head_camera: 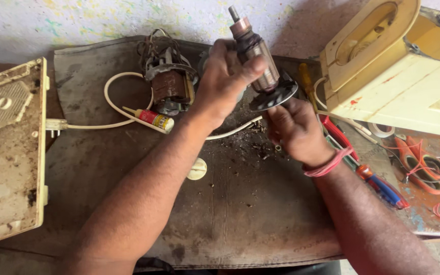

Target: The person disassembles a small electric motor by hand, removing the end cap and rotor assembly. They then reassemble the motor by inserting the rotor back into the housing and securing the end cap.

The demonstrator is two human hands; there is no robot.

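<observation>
My left hand (225,81) grips a motor armature (253,48), a metal rotor with a copper end and a shaft pointing up, held above the work mat. A black fan disc (276,95) sits at the armature's lower end. My right hand (294,130) is just below, with its fingers on the disc's underside. A red band circles my right wrist. Behind my left hand lies the motor stator (169,84) with copper windings and loose wires.
A dark dirty mat (240,203) covers the bench. A grimy cream base plate (8,153) lies at left, a cream appliance housing (393,66) at right. A small red-and-yellow glue tube (151,118), a white cord (110,97), a white round cap (197,169), screwdrivers (383,186) and orange scissors (421,165) lie around.
</observation>
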